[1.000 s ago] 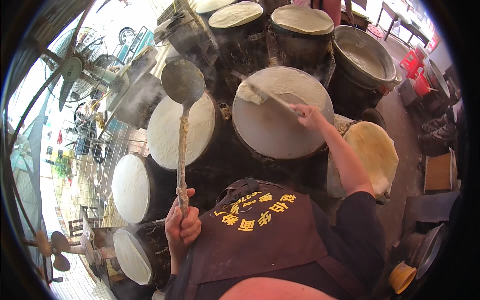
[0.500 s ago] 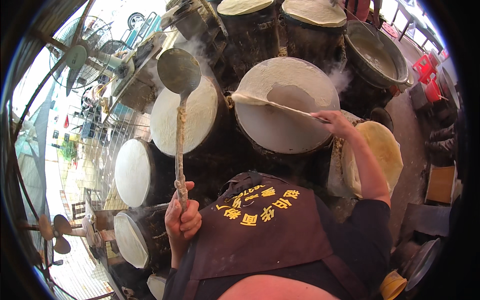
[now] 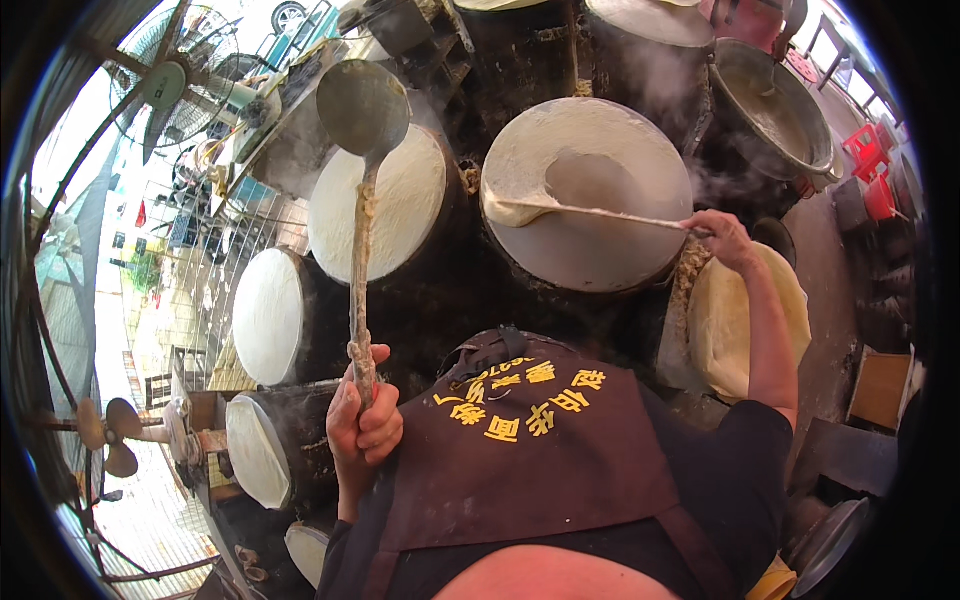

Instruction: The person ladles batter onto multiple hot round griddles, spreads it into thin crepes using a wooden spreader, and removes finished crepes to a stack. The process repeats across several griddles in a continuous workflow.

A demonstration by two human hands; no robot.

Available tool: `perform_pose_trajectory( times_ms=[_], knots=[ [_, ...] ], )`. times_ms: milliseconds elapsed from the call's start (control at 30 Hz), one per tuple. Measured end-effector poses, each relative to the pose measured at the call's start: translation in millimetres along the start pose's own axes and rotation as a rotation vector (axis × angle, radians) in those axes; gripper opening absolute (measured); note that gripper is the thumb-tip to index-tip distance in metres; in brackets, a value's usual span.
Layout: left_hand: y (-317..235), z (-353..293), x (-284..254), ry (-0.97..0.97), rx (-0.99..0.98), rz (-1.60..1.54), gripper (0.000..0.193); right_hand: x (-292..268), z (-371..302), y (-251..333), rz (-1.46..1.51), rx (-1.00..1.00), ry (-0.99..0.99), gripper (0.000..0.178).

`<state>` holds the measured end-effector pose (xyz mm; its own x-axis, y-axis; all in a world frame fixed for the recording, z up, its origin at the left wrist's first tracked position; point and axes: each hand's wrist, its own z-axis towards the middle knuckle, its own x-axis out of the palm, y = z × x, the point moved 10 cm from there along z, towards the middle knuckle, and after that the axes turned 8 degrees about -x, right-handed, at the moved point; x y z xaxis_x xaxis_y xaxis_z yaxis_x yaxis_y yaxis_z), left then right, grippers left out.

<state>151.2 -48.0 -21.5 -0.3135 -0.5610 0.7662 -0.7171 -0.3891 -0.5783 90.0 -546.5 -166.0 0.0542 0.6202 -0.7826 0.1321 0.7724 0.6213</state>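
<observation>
My left hand (image 3: 364, 420) is wrapped round the batter-crusted handle of a metal ladle (image 3: 362, 108), held up with its round bowl at the far end. My right hand (image 3: 722, 238) grips the end of a thin long-handled spreader (image 3: 612, 212). Its batter-coated tip rests near the left rim of a large round griddle (image 3: 585, 265). Pale batter (image 3: 530, 140) lies along the griddle's upper and left parts, while the middle and lower surface look greyer and thinner. To the right, beneath my forearm, sits a stack of yellowish round sheets (image 3: 745, 320).
More drum-shaped cookers carry pale rounds, such as the left one (image 3: 385, 205) behind the ladle and another (image 3: 268, 315) lower down. A batter pot (image 3: 770, 110) stands at the far right. Steam rises around the cookers. A fan (image 3: 165, 85) is at the upper left.
My right hand has moved to the right, past the griddle's rim, and the spreader lies flatter across it. Pale batter now reaches further down the left side. The ladle stays raised.
</observation>
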Motion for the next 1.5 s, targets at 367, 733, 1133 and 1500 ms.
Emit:
perform_pose_trajectory(
  times_ms=[367,733,1133,1500],
  knots=[
    [4.2,-7.6,13.0,0.019,0.01,-0.013,0.054,17.9,17.6,21.4,-0.053,-0.044,0.059,0.039],
    [17.8,-2.6,30.0,0.042,-0.087,0.019,0.057,21.6,-11.3,41.6,-0.067,-0.195,-0.128,0.038],
    [6.6,-7.6,4.2,0.164,-0.23,-0.037,0.056,126.3,-122.1,115.5,0.719,0.217,-0.34,0.056],
    [-27.2,-32.3,9.3,0.424,-0.233,0.013,0.061,255.5,-33.3,207.0,0.843,0.352,-0.333,0.048]
  ],
)
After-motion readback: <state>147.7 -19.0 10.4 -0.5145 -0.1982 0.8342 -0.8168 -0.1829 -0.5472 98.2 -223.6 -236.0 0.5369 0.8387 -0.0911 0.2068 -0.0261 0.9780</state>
